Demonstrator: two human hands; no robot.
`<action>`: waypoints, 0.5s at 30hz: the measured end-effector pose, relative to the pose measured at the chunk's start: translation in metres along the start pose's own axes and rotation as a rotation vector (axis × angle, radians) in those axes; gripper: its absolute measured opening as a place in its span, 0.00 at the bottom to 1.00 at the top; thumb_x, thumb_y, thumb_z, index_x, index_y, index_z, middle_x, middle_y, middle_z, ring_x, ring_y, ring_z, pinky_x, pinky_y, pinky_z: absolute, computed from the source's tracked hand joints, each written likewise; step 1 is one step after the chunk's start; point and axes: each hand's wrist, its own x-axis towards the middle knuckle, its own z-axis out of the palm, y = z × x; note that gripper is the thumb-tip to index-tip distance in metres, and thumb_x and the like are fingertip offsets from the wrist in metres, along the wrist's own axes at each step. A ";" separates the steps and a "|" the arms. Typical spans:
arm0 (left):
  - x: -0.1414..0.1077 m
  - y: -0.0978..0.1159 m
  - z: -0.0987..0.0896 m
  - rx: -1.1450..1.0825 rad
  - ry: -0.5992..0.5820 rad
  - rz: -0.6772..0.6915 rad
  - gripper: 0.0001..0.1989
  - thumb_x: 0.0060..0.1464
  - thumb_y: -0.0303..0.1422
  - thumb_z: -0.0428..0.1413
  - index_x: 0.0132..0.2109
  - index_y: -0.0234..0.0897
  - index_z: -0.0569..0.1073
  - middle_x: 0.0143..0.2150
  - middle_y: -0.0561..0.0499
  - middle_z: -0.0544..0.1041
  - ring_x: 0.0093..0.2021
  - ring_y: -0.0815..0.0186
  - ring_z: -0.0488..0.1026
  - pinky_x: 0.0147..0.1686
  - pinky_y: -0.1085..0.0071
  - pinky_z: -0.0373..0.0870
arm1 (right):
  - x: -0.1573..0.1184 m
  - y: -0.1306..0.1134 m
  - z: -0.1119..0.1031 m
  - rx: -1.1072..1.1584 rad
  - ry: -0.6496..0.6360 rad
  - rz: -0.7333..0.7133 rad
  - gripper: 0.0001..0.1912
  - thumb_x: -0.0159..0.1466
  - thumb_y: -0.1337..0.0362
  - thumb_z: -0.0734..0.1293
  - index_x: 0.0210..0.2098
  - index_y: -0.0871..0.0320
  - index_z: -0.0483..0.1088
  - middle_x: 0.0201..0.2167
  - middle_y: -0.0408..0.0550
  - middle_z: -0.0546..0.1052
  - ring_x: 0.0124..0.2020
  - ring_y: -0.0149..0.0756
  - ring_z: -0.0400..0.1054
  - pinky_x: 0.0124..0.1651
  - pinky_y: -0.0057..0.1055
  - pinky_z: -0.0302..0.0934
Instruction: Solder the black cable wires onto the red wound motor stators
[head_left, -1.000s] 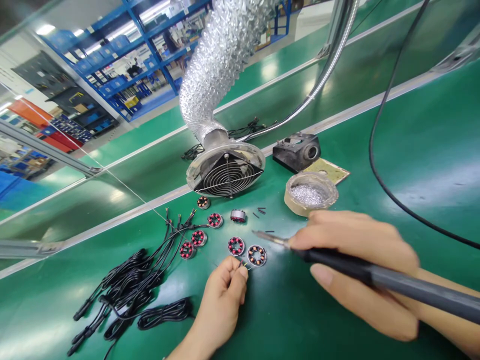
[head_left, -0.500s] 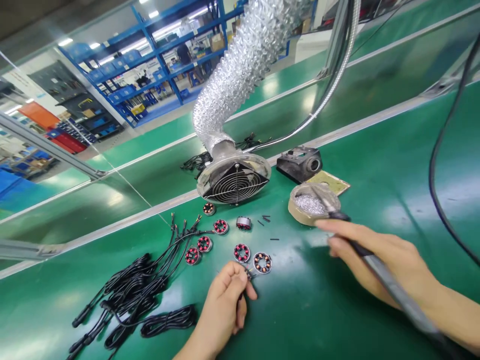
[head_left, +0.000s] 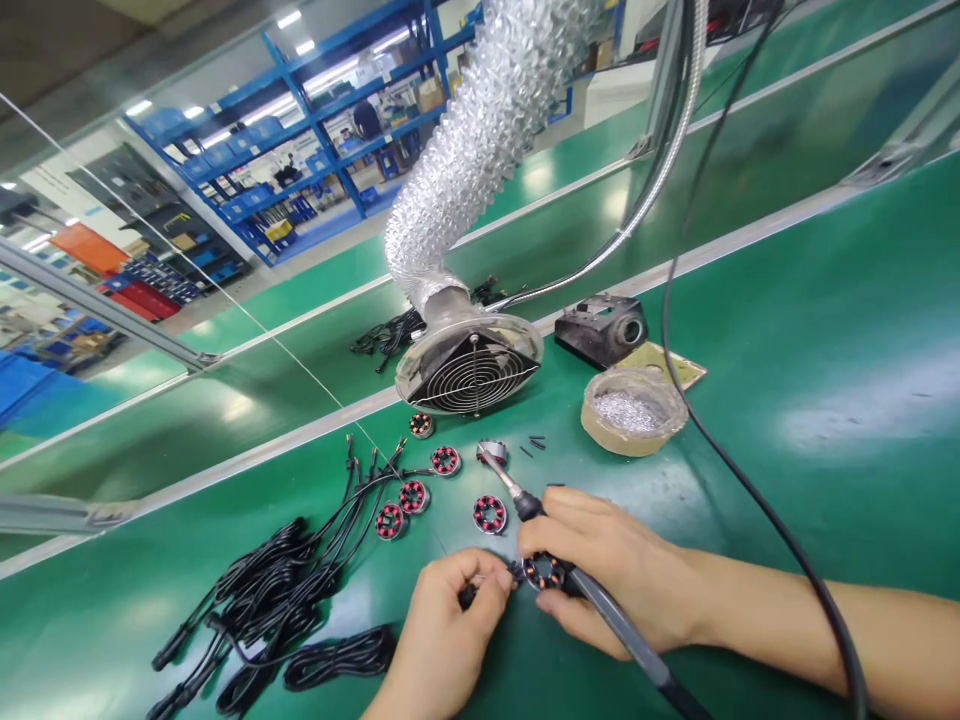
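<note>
My right hand (head_left: 622,570) is closed around the grip of a soldering iron (head_left: 525,500), whose metal tip points up and left toward a silver motor part (head_left: 492,453). Fingers of that same hand also touch a ring-shaped stator with copper windings (head_left: 544,571). My left hand (head_left: 457,620) pinches a black cable end (head_left: 468,596) just left of this stator. Another stator, with red windings (head_left: 490,514), lies above my hands. More red stators (head_left: 413,497) rest beside the cable ends, left of centre.
Bundled black cables (head_left: 262,600) lie at the left. A round fume extractor (head_left: 472,370) hangs from a foil duct (head_left: 480,140). The tub of metal shavings (head_left: 634,430) and a black iron stand (head_left: 600,332) are right of it. The iron's cord (head_left: 739,470) crosses the right side.
My right hand has brought the iron left from the tub of shavings to beside my left hand. It now touches the copper-wound stator, and the cord has swung left.
</note>
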 end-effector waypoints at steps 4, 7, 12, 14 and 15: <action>-0.002 -0.004 0.001 0.118 -0.017 0.065 0.17 0.56 0.43 0.52 0.27 0.35 0.70 0.23 0.55 0.63 0.26 0.69 0.58 0.28 0.73 0.55 | 0.003 -0.007 0.003 0.136 -0.002 -0.011 0.09 0.57 0.73 0.61 0.38 0.58 0.65 0.27 0.43 0.68 0.30 0.35 0.59 0.32 0.28 0.54; -0.003 -0.010 0.000 0.217 0.012 0.145 0.16 0.58 0.39 0.51 0.25 0.36 0.68 0.23 0.55 0.65 0.26 0.69 0.61 0.28 0.74 0.57 | 0.007 -0.009 0.007 0.177 -0.004 -0.008 0.10 0.61 0.75 0.59 0.38 0.58 0.66 0.26 0.43 0.69 0.30 0.34 0.60 0.32 0.28 0.54; -0.020 -0.015 0.002 0.319 0.020 0.252 0.07 0.54 0.31 0.55 0.35 0.36 0.77 0.27 0.51 0.74 0.26 0.68 0.68 0.27 0.75 0.64 | 0.008 -0.011 0.012 0.201 0.022 0.048 0.09 0.61 0.76 0.58 0.35 0.58 0.65 0.24 0.43 0.71 0.29 0.34 0.60 0.33 0.28 0.54; -0.031 -0.015 0.004 0.250 -0.028 0.225 0.17 0.49 0.30 0.57 0.48 0.37 0.78 0.34 0.48 0.78 0.29 0.65 0.73 0.30 0.74 0.70 | 0.007 -0.011 0.015 0.196 0.053 0.035 0.09 0.61 0.76 0.57 0.35 0.58 0.65 0.24 0.43 0.71 0.27 0.33 0.59 0.33 0.29 0.54; -0.036 -0.014 0.005 0.202 -0.048 0.208 0.22 0.48 0.30 0.57 0.53 0.37 0.77 0.37 0.46 0.79 0.31 0.64 0.75 0.33 0.73 0.72 | 0.006 -0.011 0.016 0.193 0.068 0.022 0.09 0.61 0.76 0.57 0.35 0.59 0.65 0.23 0.43 0.71 0.26 0.33 0.59 0.33 0.30 0.54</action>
